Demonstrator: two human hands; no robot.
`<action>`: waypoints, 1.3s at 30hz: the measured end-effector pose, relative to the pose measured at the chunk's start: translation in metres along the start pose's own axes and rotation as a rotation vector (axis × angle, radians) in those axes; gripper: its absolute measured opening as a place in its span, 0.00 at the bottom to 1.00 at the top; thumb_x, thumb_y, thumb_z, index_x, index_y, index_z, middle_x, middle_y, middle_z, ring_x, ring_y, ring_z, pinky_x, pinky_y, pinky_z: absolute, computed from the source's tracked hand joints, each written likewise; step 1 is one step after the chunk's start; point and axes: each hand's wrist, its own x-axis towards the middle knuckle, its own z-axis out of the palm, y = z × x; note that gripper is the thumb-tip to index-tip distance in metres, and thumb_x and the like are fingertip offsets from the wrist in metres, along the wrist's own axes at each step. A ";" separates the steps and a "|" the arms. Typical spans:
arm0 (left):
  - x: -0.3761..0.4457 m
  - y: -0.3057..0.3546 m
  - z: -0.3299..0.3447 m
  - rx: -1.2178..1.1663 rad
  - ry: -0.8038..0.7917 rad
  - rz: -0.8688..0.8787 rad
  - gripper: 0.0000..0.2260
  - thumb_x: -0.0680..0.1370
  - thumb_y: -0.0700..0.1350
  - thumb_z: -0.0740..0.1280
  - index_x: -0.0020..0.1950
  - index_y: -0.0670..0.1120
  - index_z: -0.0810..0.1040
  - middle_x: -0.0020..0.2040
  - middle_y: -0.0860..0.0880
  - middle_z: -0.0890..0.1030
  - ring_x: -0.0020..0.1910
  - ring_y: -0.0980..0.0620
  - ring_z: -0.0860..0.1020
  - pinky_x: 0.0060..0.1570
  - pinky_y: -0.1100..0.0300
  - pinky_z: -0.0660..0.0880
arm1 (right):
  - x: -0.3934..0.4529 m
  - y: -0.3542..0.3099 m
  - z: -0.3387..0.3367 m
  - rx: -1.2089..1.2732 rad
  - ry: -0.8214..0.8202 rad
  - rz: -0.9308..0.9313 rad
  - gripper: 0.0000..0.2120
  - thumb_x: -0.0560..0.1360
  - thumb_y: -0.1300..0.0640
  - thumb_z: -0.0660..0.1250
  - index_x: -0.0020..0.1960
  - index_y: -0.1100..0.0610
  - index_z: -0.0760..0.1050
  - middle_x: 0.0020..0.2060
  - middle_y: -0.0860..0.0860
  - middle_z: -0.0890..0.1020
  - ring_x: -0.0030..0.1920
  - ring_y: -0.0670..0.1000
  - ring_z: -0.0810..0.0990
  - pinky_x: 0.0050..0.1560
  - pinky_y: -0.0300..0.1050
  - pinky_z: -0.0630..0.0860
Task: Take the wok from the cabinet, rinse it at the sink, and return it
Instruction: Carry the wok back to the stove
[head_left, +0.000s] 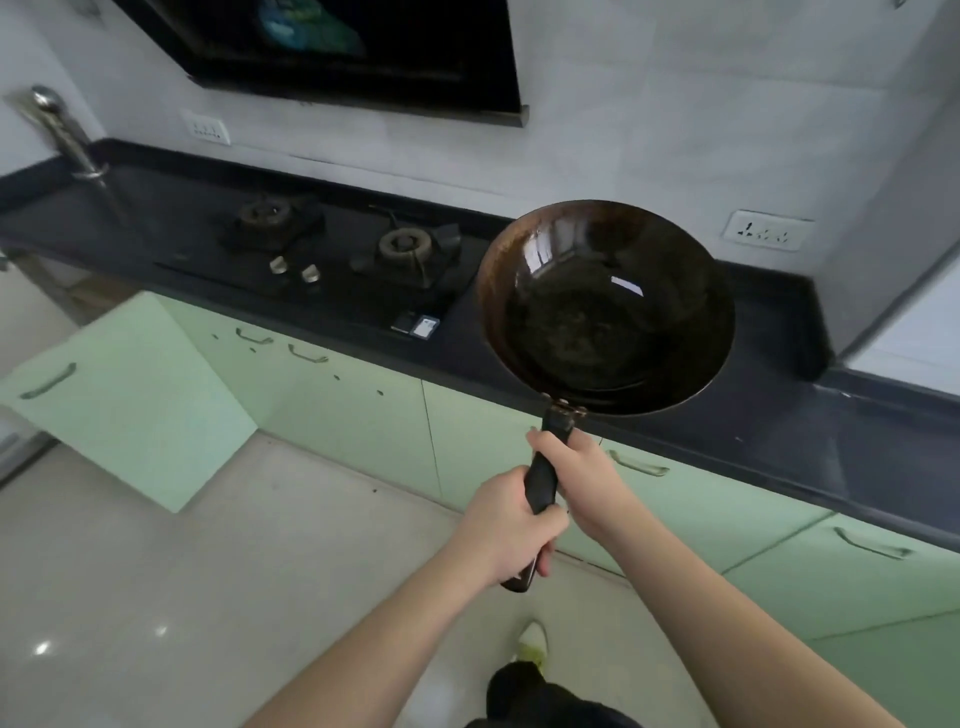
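A dark round wok (605, 306) with a brownish rim hangs in the air over the black countertop's front edge, its bowl tipped toward me. Its black handle (540, 483) runs down toward me. My left hand (506, 527) grips the lower part of the handle. My right hand (582, 473) grips it higher up, just below the bowl. A pale green cabinet door (124, 400) stands swung open at the lower left.
The black countertop (779, 415) carries a two-burner gas hob (337, 249). A range hood (332, 47) hangs above it. A metal tap (67, 135) stands at the far left. Shut green cabinet doors (363, 415) line the front, above a pale tiled floor (208, 597).
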 end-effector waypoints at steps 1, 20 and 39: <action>0.009 -0.002 -0.005 0.000 0.002 -0.009 0.03 0.72 0.39 0.61 0.40 0.46 0.69 0.27 0.49 0.78 0.24 0.48 0.78 0.30 0.60 0.72 | 0.012 -0.001 0.003 -0.007 -0.002 0.015 0.18 0.66 0.45 0.68 0.45 0.60 0.72 0.36 0.52 0.69 0.39 0.52 0.69 0.41 0.50 0.68; 0.205 -0.005 -0.077 0.000 0.017 -0.237 0.02 0.73 0.39 0.63 0.43 0.44 0.73 0.30 0.46 0.78 0.25 0.48 0.79 0.30 0.59 0.76 | 0.229 -0.020 0.030 0.128 -0.084 0.255 0.20 0.61 0.45 0.72 0.44 0.59 0.74 0.35 0.51 0.73 0.39 0.52 0.73 0.40 0.49 0.69; 0.305 -0.060 -0.165 0.023 -0.168 -0.224 0.03 0.74 0.44 0.64 0.45 0.44 0.75 0.30 0.49 0.79 0.24 0.51 0.80 0.28 0.60 0.75 | 0.311 -0.043 0.105 0.201 0.099 0.356 0.08 0.76 0.57 0.67 0.46 0.62 0.71 0.34 0.54 0.71 0.31 0.51 0.72 0.32 0.45 0.70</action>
